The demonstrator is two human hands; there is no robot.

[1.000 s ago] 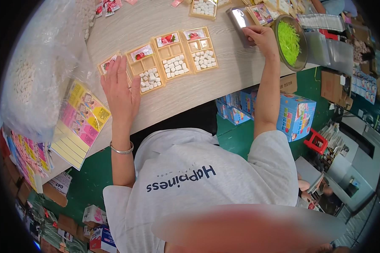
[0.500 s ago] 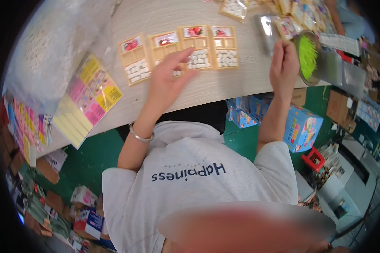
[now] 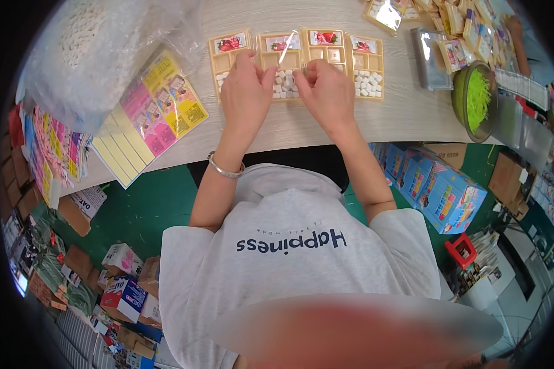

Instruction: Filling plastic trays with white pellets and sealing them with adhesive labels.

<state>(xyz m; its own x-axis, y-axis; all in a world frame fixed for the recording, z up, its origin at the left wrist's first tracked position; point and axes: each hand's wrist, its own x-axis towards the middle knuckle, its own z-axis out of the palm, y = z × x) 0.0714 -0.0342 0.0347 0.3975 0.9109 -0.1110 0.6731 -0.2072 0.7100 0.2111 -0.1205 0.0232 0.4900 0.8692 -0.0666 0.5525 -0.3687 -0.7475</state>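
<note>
Several cream compartment trays (image 3: 367, 64) stand in a row on the table, each with a strawberry-picture packet (image 3: 324, 37) at its far end and small white pieces (image 3: 368, 84) at the near end. My left hand (image 3: 246, 95) is over the two left trays, thumb and curled forefinger apart, with nothing visible in it. Over the third tray, my right hand (image 3: 327, 95) has its fingers pinched together; whatever they hold is hidden. A pale square piece (image 3: 334, 55) lies in that tray's middle compartment. A thin shiny strip (image 3: 287, 47) shows across the second tray.
At the right table edge stands a bowl (image 3: 459, 101) of bright green shreds, beside a clear plastic box (image 3: 433, 60) and a pile of wrapped packs (image 3: 468, 27). Colourful sticker sheets (image 3: 160, 111) and a big clear bag (image 3: 74, 74) of white pieces occupy the left.
My right hand has come left from beside the bowl to the third tray, its fingers still closed. My left hand has drawn its fingers in over the left trays. The view has shifted slightly.
</note>
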